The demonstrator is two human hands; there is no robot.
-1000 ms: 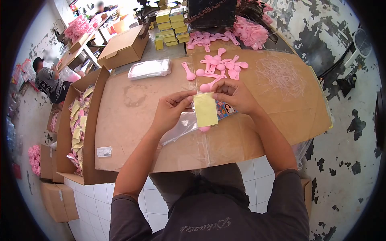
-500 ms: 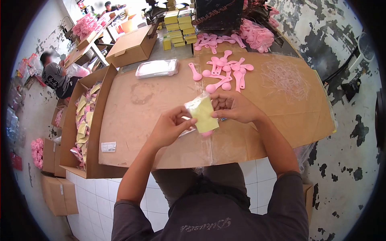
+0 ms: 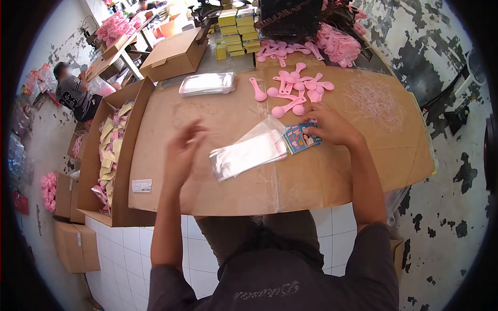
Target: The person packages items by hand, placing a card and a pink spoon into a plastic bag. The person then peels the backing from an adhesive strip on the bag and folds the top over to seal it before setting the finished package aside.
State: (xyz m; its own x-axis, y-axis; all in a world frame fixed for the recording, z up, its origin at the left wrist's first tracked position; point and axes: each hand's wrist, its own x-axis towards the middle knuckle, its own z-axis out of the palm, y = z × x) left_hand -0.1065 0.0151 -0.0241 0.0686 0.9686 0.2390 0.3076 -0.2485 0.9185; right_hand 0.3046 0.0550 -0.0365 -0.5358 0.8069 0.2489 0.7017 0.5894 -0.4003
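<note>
My left hand (image 3: 185,147) is raised over the left half of the cardboard-covered table, blurred by motion, its fingers loosely apart with nothing visible in them. To its right lies a stack of clear plastic bags (image 3: 249,154), fanned slightly. Beside the bags is a stack of blue printed cards (image 3: 301,138), partly under my right hand (image 3: 328,124). That hand's fingers are spread and bent over the cards' right edge, close to the nearest pink measuring spoons (image 3: 287,107). Its fingertips partly hide what lies beneath them.
A long carton (image 3: 136,150) of filled packets stands at the left edge. More bags (image 3: 207,83) lie at the back, near stacked yellow card blocks (image 3: 237,32). Clear plastic strands (image 3: 372,102) are heaped on the right. A person (image 3: 75,93) sits at far left.
The yellow-backed packet that both hands held has left them; where it went is not clear. My left hand moved left, my right hand slightly right. The bags and blue cards are now uncovered.
</note>
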